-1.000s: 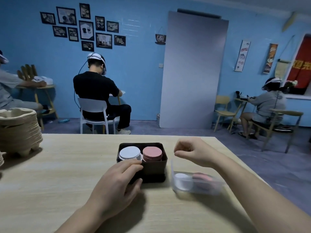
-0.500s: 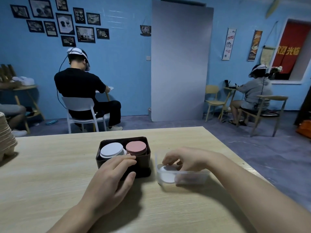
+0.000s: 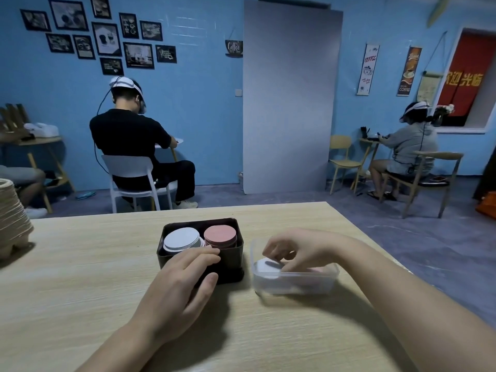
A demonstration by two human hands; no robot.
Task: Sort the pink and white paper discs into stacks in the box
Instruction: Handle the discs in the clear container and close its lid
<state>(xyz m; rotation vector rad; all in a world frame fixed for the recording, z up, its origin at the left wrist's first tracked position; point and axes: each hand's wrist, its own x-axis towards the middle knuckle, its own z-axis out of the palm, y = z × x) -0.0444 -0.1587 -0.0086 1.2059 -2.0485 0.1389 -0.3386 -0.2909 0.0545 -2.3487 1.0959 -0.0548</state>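
A dark brown box (image 3: 230,260) stands mid-table with a white disc stack (image 3: 181,238) on its left and a pink disc stack (image 3: 220,234) on its right. My left hand (image 3: 182,285) grips the box's near wall, fingers over the rim and thumb on the front. Right of the box sits a clear plastic container (image 3: 295,283). My right hand (image 3: 292,251) reaches into it with curled fingers and pinches the edge of a white disc (image 3: 264,265). Pink discs (image 3: 318,272) lie blurred under that hand.
A stack of beige pulp trays (image 3: 10,224) stands at the table's left edge. The wooden table (image 3: 80,291) ends just right of the container. Seated people, chairs and small tables are across the room behind.
My right hand has dropped from above the clear container down into it, onto the white disc. My left hand has stayed on the box.
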